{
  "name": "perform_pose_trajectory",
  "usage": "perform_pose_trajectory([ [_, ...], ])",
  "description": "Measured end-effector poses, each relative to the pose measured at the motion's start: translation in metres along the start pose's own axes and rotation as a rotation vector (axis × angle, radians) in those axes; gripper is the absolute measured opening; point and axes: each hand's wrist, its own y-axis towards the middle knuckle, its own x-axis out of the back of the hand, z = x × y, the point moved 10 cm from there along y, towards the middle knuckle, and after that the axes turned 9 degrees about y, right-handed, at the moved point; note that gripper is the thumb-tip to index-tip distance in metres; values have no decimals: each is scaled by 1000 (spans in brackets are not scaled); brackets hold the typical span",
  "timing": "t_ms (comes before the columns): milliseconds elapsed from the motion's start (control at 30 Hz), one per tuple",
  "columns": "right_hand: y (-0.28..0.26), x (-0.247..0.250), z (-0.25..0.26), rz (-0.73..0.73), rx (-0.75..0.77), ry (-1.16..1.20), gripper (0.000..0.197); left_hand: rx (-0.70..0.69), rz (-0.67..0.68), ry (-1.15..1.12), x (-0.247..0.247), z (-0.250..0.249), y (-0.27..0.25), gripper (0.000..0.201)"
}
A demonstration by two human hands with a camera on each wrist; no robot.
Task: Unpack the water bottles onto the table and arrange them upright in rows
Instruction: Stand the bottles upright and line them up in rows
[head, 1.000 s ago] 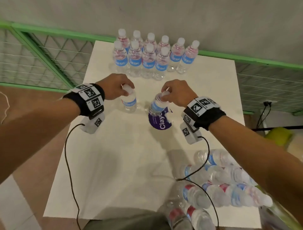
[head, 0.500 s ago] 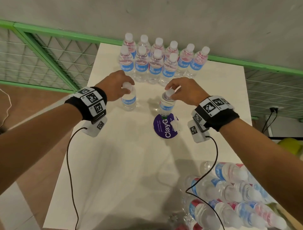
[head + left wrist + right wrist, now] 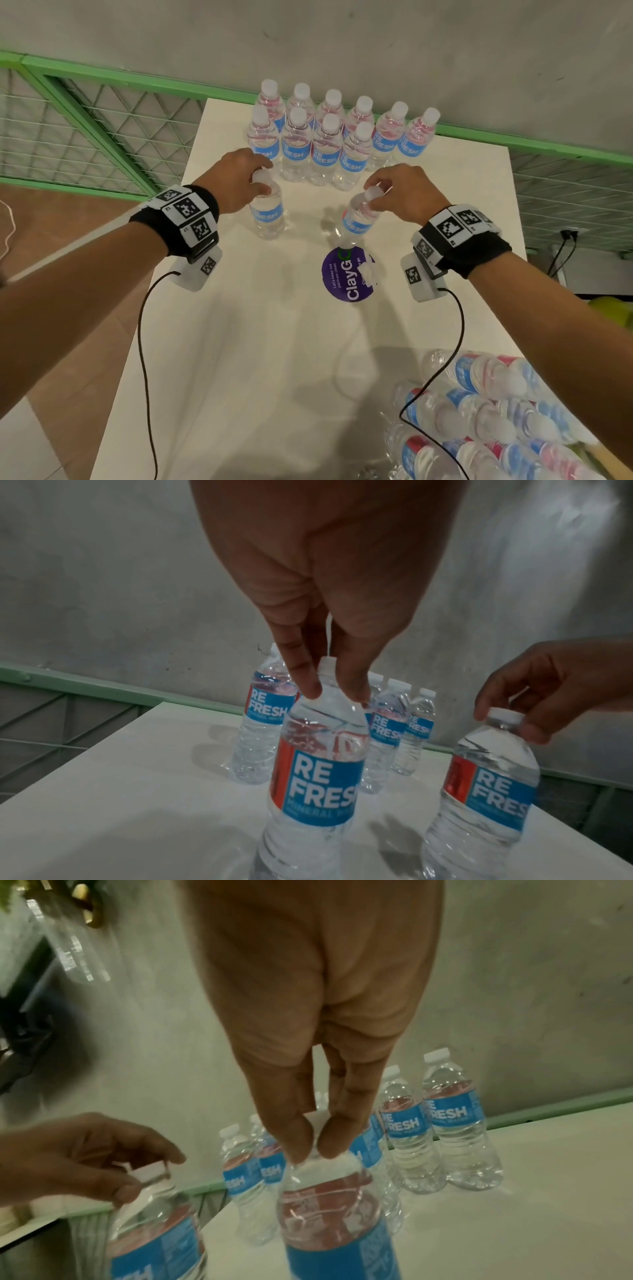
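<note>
My left hand (image 3: 254,181) pinches the white cap of a clear water bottle (image 3: 267,214) with a blue label; in the left wrist view that bottle (image 3: 318,772) stands upright under my fingers (image 3: 304,680). My right hand (image 3: 378,197) pinches the cap of a second bottle (image 3: 356,219), tilted a little, seen close in the right wrist view (image 3: 335,1218). Both bottles are just in front of the upright rows of bottles (image 3: 329,144) at the far edge of the white table (image 3: 239,359).
A torn pack of lying bottles (image 3: 486,421) fills the near right corner. A round purple ClayGo sticker (image 3: 346,274) lies mid-table. Green mesh railing (image 3: 85,113) and a grey wall stand behind the table. Wrist cables (image 3: 144,342) hang over the tabletop.
Both hands have carried their bottles away from me toward the standing rows. The right bottle has moved off the purple sticker and stands more upright than before.
</note>
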Motion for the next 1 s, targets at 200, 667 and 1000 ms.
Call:
perform_pose_trajectory([
  [200, 33, 37, -16, -89, -95, -98, 34, 56, -34, 0, 18, 13, 25, 36],
  [667, 74, 73, -17, -174, -155, -155, 44, 80, -87, -33, 29, 29, 49, 38],
  [1000, 84, 73, -22, -185, -165, -118, 43, 80, -80, -22, 32, 28, 52, 39],
])
